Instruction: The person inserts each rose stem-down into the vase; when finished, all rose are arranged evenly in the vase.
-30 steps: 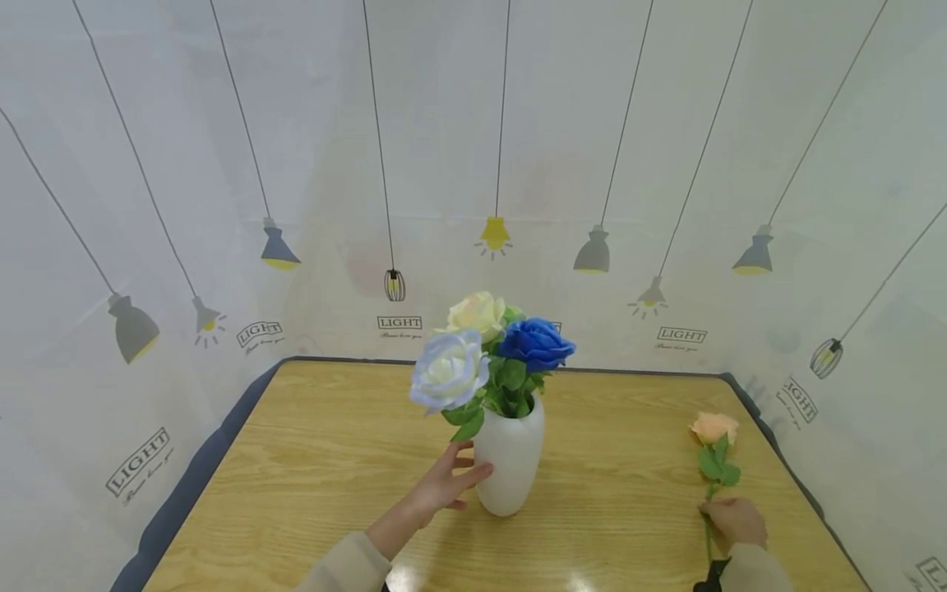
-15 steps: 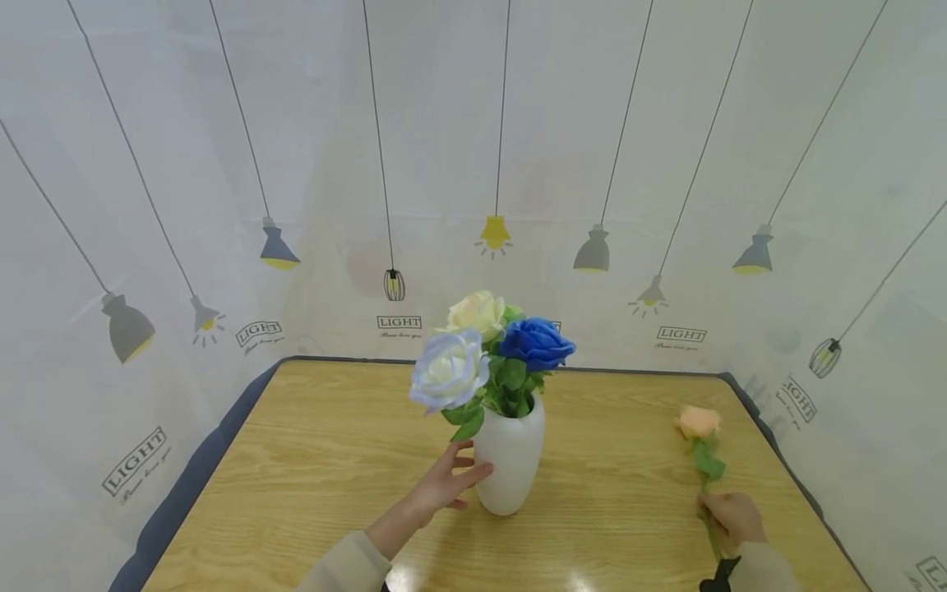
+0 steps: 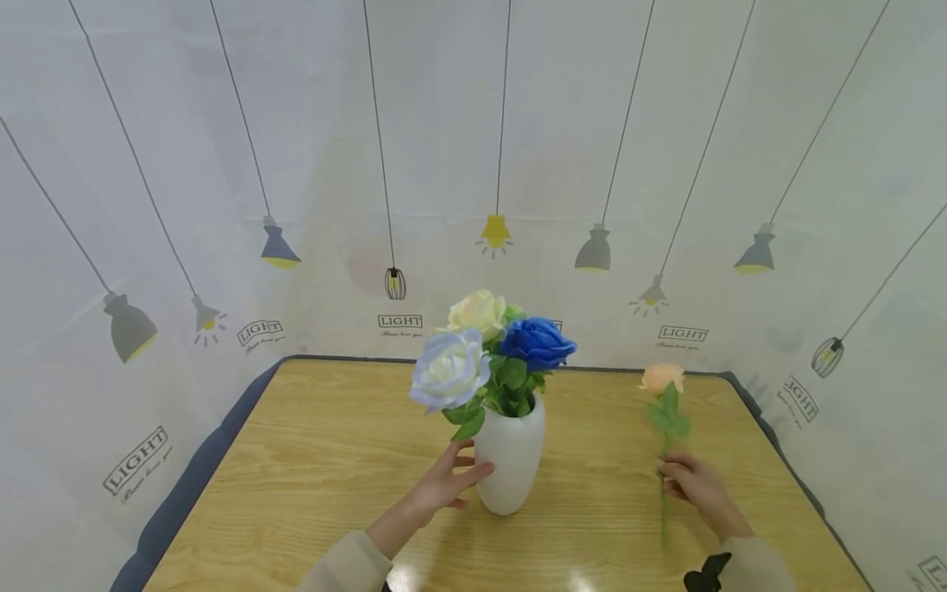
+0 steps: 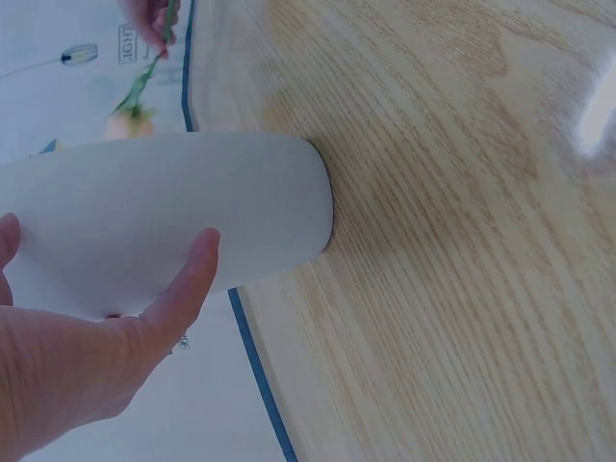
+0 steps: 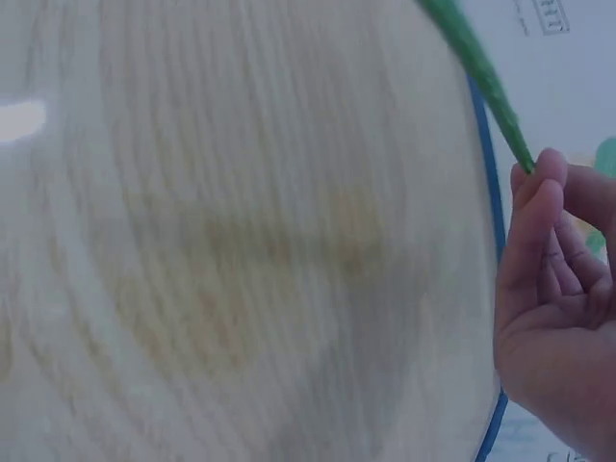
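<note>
A white vase [image 3: 509, 469] stands upright on the wooden table, holding a pale blue-edged rose [image 3: 450, 370], a cream rose [image 3: 477, 314] and a deep blue rose [image 3: 538, 344]. My left hand [image 3: 442, 485] grips the vase's left side, the thumb [image 4: 197, 265] lying along its wall; some fingers are hidden behind it. To the right, my right hand [image 3: 699, 489] pinches the stem of a peach rose [image 3: 662, 378] between thumb and fingertips. That rose is upright above the table, bloom at the top. Up close in the right wrist view, its green stem [image 5: 481, 77] leaves the pinch.
The wooden table [image 3: 318, 444] has a dark blue edge [image 3: 196, 469] along its sides and back. White sheets [image 3: 444, 123] printed with hanging lamps surround it. A black strap or clip [image 3: 706, 573] sits by the right sleeve [image 3: 755, 566].
My right hand has lifted the peach rose off the table, bringing it up and to the left and turning it more upright. The left hand and the vase have stayed put.
</note>
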The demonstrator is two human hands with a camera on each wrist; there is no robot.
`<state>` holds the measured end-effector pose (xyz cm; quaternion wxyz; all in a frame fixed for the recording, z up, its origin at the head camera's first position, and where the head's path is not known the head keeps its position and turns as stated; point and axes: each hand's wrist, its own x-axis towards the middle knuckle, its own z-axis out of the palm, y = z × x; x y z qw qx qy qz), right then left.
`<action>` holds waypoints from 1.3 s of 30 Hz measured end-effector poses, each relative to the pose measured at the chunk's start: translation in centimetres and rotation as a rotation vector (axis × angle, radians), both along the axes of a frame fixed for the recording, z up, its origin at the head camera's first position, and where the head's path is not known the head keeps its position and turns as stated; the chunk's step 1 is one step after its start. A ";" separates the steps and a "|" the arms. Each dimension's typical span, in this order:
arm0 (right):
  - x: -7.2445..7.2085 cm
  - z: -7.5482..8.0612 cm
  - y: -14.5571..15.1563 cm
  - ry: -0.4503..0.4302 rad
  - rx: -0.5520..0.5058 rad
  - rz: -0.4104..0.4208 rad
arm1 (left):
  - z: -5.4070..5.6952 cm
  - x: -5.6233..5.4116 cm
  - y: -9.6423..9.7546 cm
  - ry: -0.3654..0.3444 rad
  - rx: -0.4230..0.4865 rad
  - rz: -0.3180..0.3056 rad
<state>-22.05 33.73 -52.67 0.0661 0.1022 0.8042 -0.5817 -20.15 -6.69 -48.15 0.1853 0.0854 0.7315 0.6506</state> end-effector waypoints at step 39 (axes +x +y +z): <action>1.2 14.8 -12.2 0.813 -0.922 0.250 | -0.2 -0.1 0.1 -0.024 0.002 0.018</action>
